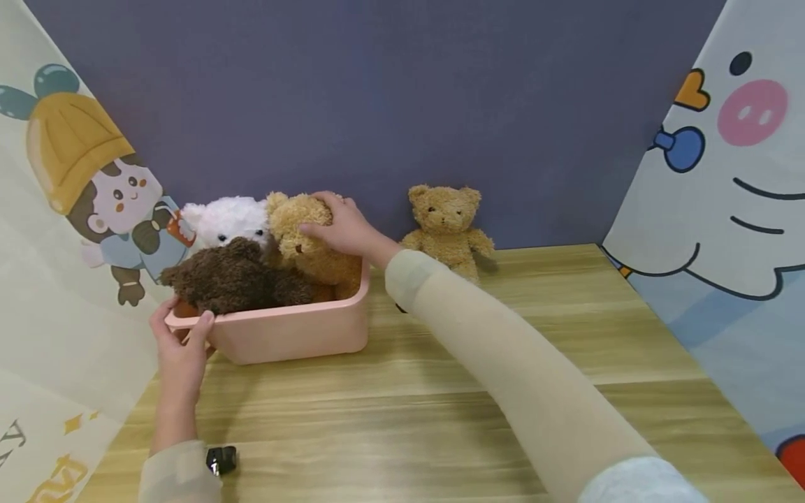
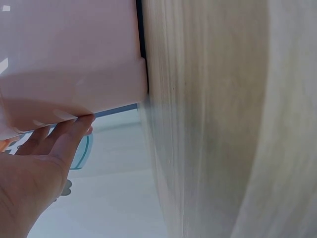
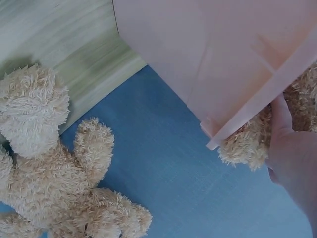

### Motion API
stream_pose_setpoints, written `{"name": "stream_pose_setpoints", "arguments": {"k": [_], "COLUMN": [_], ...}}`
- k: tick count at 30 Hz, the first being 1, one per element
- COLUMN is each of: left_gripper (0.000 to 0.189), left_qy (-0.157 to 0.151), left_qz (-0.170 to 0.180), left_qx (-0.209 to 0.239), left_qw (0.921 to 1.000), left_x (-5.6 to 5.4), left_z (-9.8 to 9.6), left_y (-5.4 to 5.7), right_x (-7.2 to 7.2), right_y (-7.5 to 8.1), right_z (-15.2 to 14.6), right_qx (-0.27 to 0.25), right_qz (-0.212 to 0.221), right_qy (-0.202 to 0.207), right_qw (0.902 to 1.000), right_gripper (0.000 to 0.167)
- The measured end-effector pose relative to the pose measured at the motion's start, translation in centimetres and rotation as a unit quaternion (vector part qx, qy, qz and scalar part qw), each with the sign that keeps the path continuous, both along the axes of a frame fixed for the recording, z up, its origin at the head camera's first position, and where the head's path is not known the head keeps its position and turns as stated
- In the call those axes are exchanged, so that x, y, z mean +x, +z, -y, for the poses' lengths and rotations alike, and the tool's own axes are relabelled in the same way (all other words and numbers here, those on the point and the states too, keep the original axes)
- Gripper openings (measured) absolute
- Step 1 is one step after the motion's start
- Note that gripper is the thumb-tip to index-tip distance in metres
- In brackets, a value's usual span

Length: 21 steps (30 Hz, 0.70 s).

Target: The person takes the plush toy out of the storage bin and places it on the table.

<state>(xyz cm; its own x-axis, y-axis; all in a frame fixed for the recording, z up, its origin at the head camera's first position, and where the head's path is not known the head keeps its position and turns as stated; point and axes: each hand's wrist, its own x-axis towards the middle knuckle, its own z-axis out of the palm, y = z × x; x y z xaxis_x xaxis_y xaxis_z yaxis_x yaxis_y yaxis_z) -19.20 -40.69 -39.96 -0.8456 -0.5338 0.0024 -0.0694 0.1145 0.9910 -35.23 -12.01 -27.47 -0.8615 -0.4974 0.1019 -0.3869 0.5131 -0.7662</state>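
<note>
A pink bin stands on the table, packed with plush toys. My left hand grips its front left corner, thumb at the rim; in the left wrist view the fingers lie against the bin's wall. With my right hand I hold the head of a tan teddy bear at the bin's right end, fingers and thumb around it. Its lower body is partly hidden inside. Beside it are a white plush toy at the back and a dark brown plush toy in front, overlapping the rim.
Another tan teddy bear sits right of the bin against the grey-blue back panel, partly behind my right sleeve. A small black object shows by my left sleeve. Printed cartoon panels flank the wood-grain table.
</note>
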Motion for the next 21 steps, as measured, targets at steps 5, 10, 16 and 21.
{"name": "stream_pose_setpoints", "arguments": {"k": [5,10,16,21], "left_gripper": [0.072,0.071,0.071,0.071], "left_qy": [-0.006,0.004,0.003,0.002], "left_qz": [-0.010,-0.021,-0.018,-0.019], "left_qx": [0.009,0.012,-0.001,0.001], "left_qw": [0.9999,0.9997,0.9998,0.9998], "left_x": [0.11,0.31,0.34,0.24], "left_z": [0.24,0.32,0.23,0.10], "left_y": [-0.16,-0.27,-0.09,-0.21], "right_x": [0.23,0.55,0.74,0.87], "right_y": [-0.19,-0.33,-0.40,-0.41], "right_z": [0.13,0.54,0.60,0.43], "right_qx": [0.002,0.002,-0.003,-0.006], "right_qz": [-0.007,-0.009,-0.008,-0.012], "right_qy": [-0.006,-0.012,-0.027,-0.025], "right_qw": [1.0000,0.9999,0.9996,0.9996], "right_gripper": [0.074,0.070,0.067,0.065]}}
